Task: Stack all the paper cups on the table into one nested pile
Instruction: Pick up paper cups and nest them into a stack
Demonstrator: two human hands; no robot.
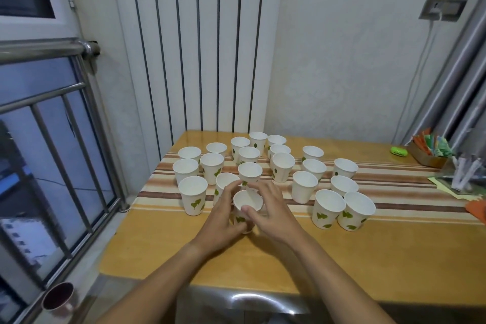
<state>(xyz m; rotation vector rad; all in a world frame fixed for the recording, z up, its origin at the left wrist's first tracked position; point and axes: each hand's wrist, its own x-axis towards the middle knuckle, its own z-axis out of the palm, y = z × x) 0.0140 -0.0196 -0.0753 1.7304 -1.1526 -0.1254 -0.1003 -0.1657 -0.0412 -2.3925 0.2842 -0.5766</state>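
- Here, both hands meet on one cup at the near middle of the bench, just at the near edge of the striped cloth.
- The left hand wraps the cup's 9 o'clock side, fingers curled up past the rim toward the cup behind.
- The right hand covers the 3 o'clock side; its thumb lies across the front of the rim, so both hands are closed on this cup.
- The cup stands upright, mouth open to the camera, green leaf print on its wall; whether its base touches the bench I cannot tell.
- Another cup stands just behind at 12 o'clock, touching or nearly touching the fingertips.
- The other cups stand upright and single across the cloth, none nested.
- At 9 to 10 o'clock is a left group, its nearest cup just beside the left hand.
- At 12 o'clock, toward the wall, stands a far cluster.
- At 2 to 3 o'clock is a right group, with two cups touching at its near end.
- At the bench's far 3 o'clock end sit a box of coloured paper and a small green thing.
- A dark mug sits on the window ledge at 8 o'clock, well apart from the cups.
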